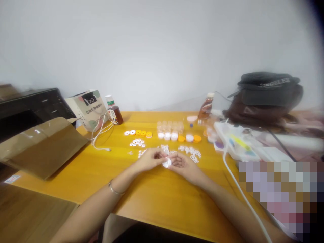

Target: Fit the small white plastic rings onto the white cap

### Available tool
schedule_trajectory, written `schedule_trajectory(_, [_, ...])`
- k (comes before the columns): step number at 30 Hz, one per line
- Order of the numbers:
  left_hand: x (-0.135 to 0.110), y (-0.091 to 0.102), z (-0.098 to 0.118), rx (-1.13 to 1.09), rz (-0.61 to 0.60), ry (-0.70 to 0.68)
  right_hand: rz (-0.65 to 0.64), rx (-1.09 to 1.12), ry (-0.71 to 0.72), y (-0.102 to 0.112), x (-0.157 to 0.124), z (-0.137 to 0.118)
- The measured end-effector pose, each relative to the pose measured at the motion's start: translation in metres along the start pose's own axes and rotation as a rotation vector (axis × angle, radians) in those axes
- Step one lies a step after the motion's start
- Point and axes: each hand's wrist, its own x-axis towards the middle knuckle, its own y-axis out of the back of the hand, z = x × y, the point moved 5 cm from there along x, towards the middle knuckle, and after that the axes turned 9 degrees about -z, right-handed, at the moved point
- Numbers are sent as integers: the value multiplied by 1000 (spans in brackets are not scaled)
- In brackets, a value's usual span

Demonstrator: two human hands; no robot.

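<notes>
From where I stand, I see the person's left hand (149, 161) and right hand (186, 168) meeting above the yellow table (152, 199). Both are closed on one white disc (167, 163), which sits between the thumbs and fingers of the two hands; the grip is narrow, as thin as this piece. Just beyond the grip, small white parts (189, 150) lie scattered, partly hidden by the fingers. A little to the left of it is a pile of white pieces (137, 143), and behind this pile stretches a short row of white and yellow discs (138, 133). Straight ahead of the grip stand white and orange caps (174, 136) in a line, with clear containers (170, 127) behind them. Far to the left of the grip there is a cardboard box (45, 148); well to the right, a plastic tray (240, 145). A bracelet (115, 189) circles the left wrist.
</notes>
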Motion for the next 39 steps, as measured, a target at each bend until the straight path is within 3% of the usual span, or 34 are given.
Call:
schedule_trajectory(5, [1, 6, 3, -30, 28, -23, 45, 12, 16, 2, -1, -4])
schedule_trajectory(10, [-13, 58, 19, 297, 335, -48, 131, 35, -5, 11, -1, -2])
schedule_trajectory(12, [-20, 77, 19, 498, 380, -3, 147, 44, -7, 14, 0, 0])
schedule_trajectory(16, [-25, 88, 0, 744, 174, 129, 152, 49, -22, 15, 0, 3])
schedule_trajectory(21, [-25, 89, -20, 746, 45, 234, 147, 42, -28, 15, 0, 2])
schedule_trajectory(29, [-20, 90, -29, 728, 26, 268, 140, 32, -35, 14, 0, 2])
schedule_trajectory(39, [-21, 86, -24, 714, 34, 263, 138, 29, -38, 14, 0, 4])
